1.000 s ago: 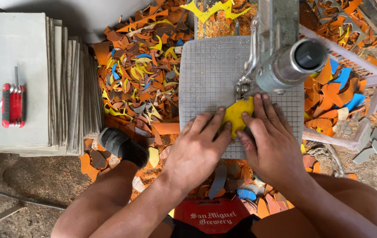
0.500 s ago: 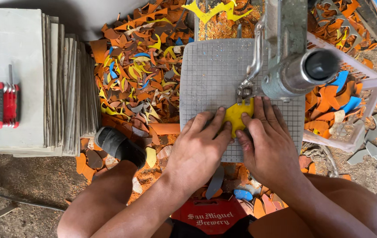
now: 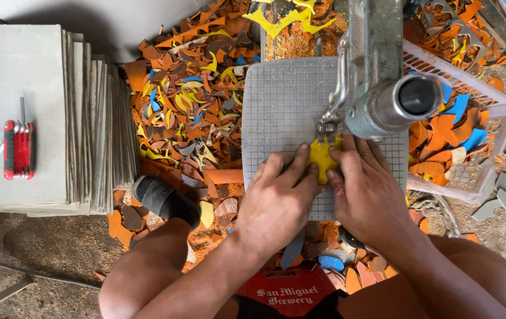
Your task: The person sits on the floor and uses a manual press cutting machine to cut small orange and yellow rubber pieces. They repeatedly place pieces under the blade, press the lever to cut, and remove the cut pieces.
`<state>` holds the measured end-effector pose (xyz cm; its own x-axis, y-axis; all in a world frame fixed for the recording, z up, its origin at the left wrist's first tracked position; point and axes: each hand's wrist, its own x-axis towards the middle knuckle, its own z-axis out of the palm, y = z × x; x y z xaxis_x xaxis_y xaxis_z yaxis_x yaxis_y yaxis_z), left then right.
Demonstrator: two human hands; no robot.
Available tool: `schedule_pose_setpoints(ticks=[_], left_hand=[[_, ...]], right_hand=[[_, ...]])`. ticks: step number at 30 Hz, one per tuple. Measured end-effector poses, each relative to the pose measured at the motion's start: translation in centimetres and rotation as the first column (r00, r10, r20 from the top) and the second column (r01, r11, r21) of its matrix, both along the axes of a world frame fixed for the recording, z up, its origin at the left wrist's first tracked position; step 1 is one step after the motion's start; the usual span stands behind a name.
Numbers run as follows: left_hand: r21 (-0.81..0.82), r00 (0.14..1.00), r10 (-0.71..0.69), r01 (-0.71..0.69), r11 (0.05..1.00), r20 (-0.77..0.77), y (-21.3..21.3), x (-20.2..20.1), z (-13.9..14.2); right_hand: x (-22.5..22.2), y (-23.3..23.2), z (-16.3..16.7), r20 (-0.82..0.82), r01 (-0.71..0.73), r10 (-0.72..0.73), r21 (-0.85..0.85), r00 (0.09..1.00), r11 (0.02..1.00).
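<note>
Both hands press a small yellow piece [image 3: 322, 158] flat on the gridded saw table [image 3: 282, 106], right at the thin blade that drops from the metal saw head [image 3: 383, 100] above it. The left hand [image 3: 276, 204] pins the piece from its left side with spread fingers, and the right hand [image 3: 365, 192] pins it from the right; the two hands lie close together, thumbs almost meeting, clamped on the piece between them. It looks like the cutting step is in hand, with the shape partly formed. The next move seems to call for a slow, even feed and small turns of the piece, fingertips kept clear of the blade. Orange, yellow and blue offcuts [image 3: 188, 112] cover the ground at left, and a white basket [image 3: 489, 124] at right holds more
</note>
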<state>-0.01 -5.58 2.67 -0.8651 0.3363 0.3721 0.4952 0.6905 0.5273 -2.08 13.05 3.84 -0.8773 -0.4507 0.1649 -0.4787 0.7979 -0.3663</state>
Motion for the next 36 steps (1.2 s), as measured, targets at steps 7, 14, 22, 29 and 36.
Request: schedule_pose_setpoints(ticks=[7, 14, 22, 29, 36], left_hand=[[-0.02, 0.998, 0.05, -0.05, 0.999, -0.032, 1.9, -0.1, -0.4], [-0.059, 0.994, 0.086, -0.09, 0.994, -0.071, 3.2, -0.4, -0.6], [-0.063, 0.98, 0.147, -0.157, 0.986, -0.132, 4.4, -0.7, -0.9], [-0.011, 0.97, 0.195, -0.199, 0.98, -0.148, 5.2, -0.9, -1.0], [-0.004, 0.998, 0.053, -0.053, 0.999, 0.016, 2.9, -0.5, 0.6]], right_hand=[[-0.9, 0.8, -0.1, 0.059, 0.032, -0.027, -0.083, 0.998, 0.996], [-1.7, 1.8, -0.7, 0.05, 0.011, -0.009, -0.044, 0.999, 0.999], [-2.4, 2.5, -0.8, 0.017, -0.022, 0.024, -0.095, 1.0, 0.995], [-2.7, 3.0, -0.6, 0.018, 0.021, -0.019, -0.117, 1.0, 0.993], [-0.6, 2.2, 0.6, -0.001, 0.094, -0.096, -0.185, 0.995, 0.978]])
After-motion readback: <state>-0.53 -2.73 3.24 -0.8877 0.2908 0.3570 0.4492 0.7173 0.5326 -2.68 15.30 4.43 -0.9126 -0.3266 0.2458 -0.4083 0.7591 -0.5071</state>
